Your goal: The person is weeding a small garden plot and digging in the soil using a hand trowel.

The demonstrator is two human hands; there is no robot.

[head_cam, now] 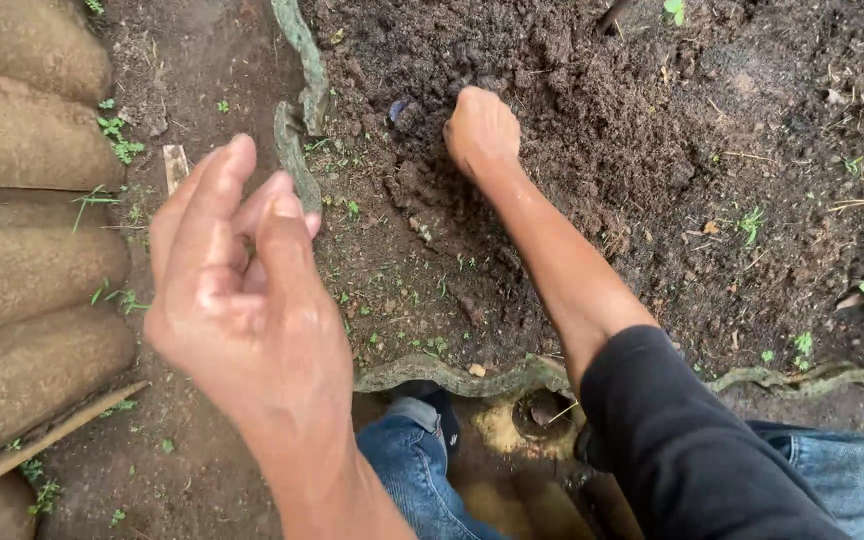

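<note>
My right hand (482,130) reaches forward into the dark loose soil (592,130) of a garden bed, its fingers dug into the earth and hidden from view. A black sleeve covers the upper part of that arm. My left hand (242,290) hovers close to the camera above the bare ground left of the bed. Its fingers are loosely curled with the tips near each other, and nothing shows between them.
A wavy grey edging strip (452,375) borders the bed along the near side and the left (302,100). Weathered corrugated sheets (22,250) lie at far left. Small green sprouts (752,222) dot the soil. My knees in blue jeans (412,460) are at the bottom.
</note>
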